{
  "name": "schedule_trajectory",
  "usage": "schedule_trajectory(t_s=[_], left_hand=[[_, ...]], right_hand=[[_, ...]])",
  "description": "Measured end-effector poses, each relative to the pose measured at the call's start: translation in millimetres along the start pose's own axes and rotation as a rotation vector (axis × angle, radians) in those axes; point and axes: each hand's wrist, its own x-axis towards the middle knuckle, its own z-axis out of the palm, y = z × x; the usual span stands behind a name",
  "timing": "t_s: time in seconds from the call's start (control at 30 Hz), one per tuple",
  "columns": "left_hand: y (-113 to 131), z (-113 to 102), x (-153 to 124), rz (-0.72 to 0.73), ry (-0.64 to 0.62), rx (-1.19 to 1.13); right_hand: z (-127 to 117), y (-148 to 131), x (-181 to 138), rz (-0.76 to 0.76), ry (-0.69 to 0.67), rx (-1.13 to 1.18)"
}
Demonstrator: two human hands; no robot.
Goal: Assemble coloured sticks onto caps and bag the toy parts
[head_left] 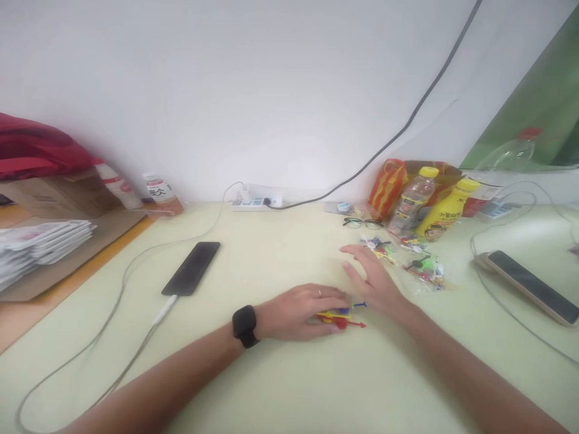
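My left hand (301,311), with a ring and a black watch (245,326) on the wrist, is cupped palm down over small coloured plastic pieces (340,321) on the table. Its thumb and fingers close round them. A red arrow-shaped piece and some yellow and blue parts stick out past the fingertips. Just to the right, my right hand (374,280) hovers with fingers apart and nothing between them. Beyond it lie clear bags of similar coloured pieces (425,270), beside another small heap of pieces (379,246).
Bottles (411,202) and a red-yellow snack bag (387,188) stand at the back right, near eyeglasses (362,223). A phone on a cable (191,269) lies left; another phone (534,286) lies right. A power strip (251,205) sits by the wall. White packets (45,244) are stacked far left.
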Motion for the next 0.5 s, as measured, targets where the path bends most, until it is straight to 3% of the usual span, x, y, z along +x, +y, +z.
schedule_trajectory(t_s=[0.13, 0.3, 0.5], left_hand=[[-1.3, -19.9, 2.1, -0.1, 0.038, 0.088], [-16.1, -67.7, 18.2, -0.215, 0.121, 0.167], [-21.4, -125.2, 42.0, -0.42, -0.007, 0.208]], right_hand=[[-10.1, 41.9, 31.0, 0.025, 0.029, -0.069], [-19.4, 89.1, 82.0, 0.171, 0.027, -0.312], [-5.8, 101.3, 117.0, 0.417, -0.068, -0.534]])
